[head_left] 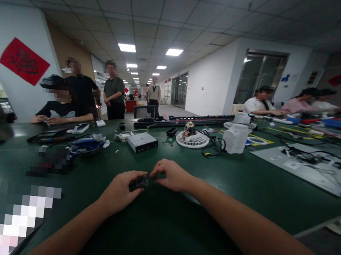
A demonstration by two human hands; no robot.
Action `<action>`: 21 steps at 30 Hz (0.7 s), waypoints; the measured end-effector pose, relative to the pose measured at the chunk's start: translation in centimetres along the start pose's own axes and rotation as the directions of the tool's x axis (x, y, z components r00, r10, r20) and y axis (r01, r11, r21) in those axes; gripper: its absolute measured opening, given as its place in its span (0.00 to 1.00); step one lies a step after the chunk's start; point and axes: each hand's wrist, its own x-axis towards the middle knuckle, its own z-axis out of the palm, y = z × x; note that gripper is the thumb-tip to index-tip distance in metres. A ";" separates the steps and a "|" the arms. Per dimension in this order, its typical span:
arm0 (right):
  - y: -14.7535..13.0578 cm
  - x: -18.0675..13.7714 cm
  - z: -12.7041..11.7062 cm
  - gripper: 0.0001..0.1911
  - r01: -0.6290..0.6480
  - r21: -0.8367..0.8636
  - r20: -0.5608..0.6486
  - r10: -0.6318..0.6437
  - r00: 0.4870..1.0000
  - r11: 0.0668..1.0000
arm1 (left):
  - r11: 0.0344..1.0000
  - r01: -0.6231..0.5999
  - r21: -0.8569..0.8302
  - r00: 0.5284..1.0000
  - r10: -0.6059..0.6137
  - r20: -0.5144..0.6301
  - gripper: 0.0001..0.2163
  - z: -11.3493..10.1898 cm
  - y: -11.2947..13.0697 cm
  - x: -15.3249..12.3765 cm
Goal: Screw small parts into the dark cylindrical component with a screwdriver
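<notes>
Just below the centre of the head view, the left hand [118, 191] grasps a small dark cylindrical piece [138, 184] between thumb and fingers, its shiny end facing right. Close beside that end, the right hand [171, 175] hovers with fingers curled; whether its fingertips pinch anything, I cannot tell. Both are above the green tabletop [160, 228]. At mid-frame lies an optical disc drive [142, 142]; right of it sit a round white vented cover [192, 138] bearing a motor and a white plastic housing [235, 139]. A grey metal panel [279, 162] occupies the right edge.
</notes>
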 end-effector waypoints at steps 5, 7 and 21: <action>-0.1 -0.1 0.0 0.09 0.006 0.004 -0.010 -0.006 1.000 1.000 | 1.000 -0.029 -0.008 0.999 0.029 -0.018 0.24 0.2 0.3 -0.1; -0.1 -0.2 -0.1 0.10 0.017 0.009 -0.014 -0.017 1.000 1.000 | 0.999 -0.035 -0.021 0.999 0.035 -0.012 0.25 0.1 0.5 -0.1; -0.5 -0.5 0.6 0.05 0.243 0.034 -0.198 -0.232 0.952 0.969 | 0.993 -0.109 -0.040 0.988 0.104 -0.115 0.24 0.2 1.1 -0.3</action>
